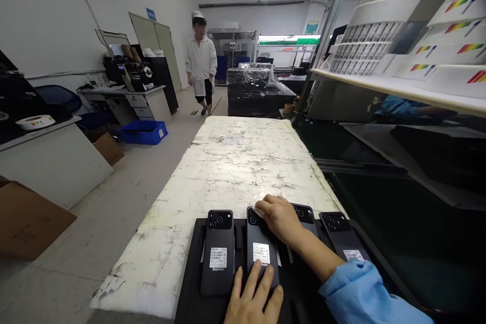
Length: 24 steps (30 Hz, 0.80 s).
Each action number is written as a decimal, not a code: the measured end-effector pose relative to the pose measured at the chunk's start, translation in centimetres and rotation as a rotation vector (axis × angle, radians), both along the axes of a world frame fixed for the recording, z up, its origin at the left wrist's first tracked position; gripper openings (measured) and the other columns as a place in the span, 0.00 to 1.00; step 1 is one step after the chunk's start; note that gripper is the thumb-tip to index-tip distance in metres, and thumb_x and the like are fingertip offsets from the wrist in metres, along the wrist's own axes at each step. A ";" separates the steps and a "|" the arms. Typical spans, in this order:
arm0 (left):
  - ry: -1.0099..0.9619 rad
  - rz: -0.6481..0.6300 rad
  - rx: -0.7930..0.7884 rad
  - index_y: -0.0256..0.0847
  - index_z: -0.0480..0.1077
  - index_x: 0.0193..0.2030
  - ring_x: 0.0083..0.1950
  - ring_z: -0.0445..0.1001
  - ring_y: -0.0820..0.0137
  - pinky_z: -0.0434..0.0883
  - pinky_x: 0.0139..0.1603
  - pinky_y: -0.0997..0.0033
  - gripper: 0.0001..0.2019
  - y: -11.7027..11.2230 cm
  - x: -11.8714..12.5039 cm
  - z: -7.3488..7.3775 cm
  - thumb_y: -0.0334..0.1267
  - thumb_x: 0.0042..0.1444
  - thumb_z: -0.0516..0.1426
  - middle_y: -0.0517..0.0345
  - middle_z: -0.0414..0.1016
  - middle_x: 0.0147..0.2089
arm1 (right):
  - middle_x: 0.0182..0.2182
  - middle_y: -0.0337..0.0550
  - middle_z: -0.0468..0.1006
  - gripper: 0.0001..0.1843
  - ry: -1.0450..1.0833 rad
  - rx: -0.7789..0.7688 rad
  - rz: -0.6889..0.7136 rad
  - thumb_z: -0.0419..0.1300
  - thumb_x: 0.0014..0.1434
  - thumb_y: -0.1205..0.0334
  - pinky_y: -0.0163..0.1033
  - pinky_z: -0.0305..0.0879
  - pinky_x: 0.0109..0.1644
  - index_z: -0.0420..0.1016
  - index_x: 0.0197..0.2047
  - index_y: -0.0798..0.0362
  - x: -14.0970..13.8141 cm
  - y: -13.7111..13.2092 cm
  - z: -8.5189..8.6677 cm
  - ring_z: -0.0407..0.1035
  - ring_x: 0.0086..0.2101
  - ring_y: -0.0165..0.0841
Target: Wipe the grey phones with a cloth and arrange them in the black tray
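Observation:
Several dark smartphones lie face down in a row on a black tray [190,283], their camera blocks toward the far side. My left hand [255,299] rests with fingers spread on the lower back of the second phone [252,233], just below its white label [261,253]. Across that phone's camera end, my right hand [281,218] is closed, with a small whitish bit at its fingertips that I cannot make out. To the left is another phone [217,278] with a label. A third phone [306,214] is partly hidden by my right hand and forearm; a fourth phone [334,221] lies farther right.
A long table with a worn cream covering [243,162] stretches ahead. At right, a shelf [379,83] holds white label rolls [364,35]. A person in white [201,58] stands beyond the table. On the left floor are a blue bin [142,132] and a cardboard box [32,223].

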<state>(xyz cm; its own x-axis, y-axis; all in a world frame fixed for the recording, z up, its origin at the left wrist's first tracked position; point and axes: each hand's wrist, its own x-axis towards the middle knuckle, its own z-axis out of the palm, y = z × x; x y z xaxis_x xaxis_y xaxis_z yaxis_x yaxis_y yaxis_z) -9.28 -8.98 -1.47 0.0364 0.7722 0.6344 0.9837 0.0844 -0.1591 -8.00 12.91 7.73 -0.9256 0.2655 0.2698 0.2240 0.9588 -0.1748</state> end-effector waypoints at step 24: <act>-0.026 0.028 -0.068 0.49 0.71 0.53 0.60 0.70 0.57 0.77 0.48 0.59 0.12 -0.1 0.6 0.6 0.41 0.66 0.52 0.59 0.73 0.60 | 0.33 0.45 0.78 0.14 0.066 0.036 -0.077 0.51 0.68 0.65 0.40 0.57 0.42 0.79 0.39 0.50 4.6 -2.6 -2.7 0.69 0.33 0.35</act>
<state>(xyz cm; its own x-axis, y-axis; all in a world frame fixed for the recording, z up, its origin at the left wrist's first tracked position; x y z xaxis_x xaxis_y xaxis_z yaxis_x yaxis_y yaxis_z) -8.72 -9.07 -0.91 -0.0019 0.8140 0.5808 0.9850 0.1018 -0.1395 -3.44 10.29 5.04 -0.8825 0.3245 0.3405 0.2869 0.9450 -0.1570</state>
